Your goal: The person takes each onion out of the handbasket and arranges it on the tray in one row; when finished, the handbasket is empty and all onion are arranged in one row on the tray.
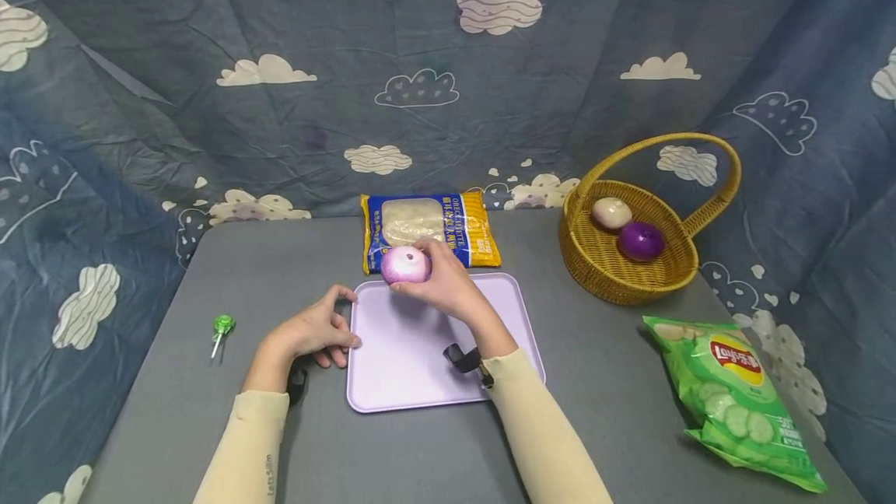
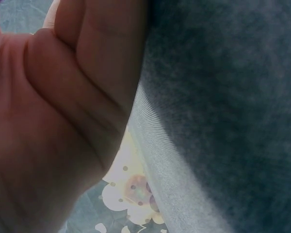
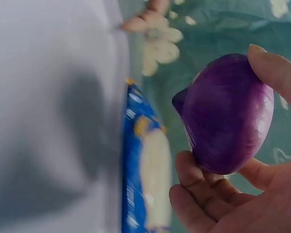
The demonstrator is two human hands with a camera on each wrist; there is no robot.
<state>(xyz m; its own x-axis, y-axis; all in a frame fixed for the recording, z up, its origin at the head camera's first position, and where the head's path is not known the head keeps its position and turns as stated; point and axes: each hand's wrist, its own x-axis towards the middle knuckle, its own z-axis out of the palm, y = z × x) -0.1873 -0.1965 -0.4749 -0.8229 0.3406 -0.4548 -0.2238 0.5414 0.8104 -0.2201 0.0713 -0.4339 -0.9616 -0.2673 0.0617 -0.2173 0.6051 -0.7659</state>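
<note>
Holds an onion (image 1: 404, 266) up in the right hand (image 1: 444, 285), clamped between thumb and curled fingers, over the 11 o'clock rim of a tray (image 1: 399, 364). Rests the left hand (image 1: 315, 330) at the tray's 9 o'clock rim, with fingers apart and loosely bent. Covers the tray's 4 o'clock part with the right sleeve (image 1: 542, 426) and a black strap (image 1: 460, 359). Has a pasta bag (image 1: 465, 228) just past the tray at 12 o'clock, partly hidden behind onion and hand. Farther out, at 2 o'clock from the tray, has a basket (image 1: 595, 274), with its handle (image 1: 689, 136) arching above a pale onion (image 1: 611, 213) and a purple onion (image 1: 642, 242), close together inside. Has chips (image 1: 735, 403) between 3 and 4 o'clock, well apart from the tray, and a lollipop (image 1: 223, 323) at 9 o'clock, beyond the left hand. Faces a curtain (image 1: 329, 131) at 12 o'clock, behind the table (image 1: 588, 379).
</note>
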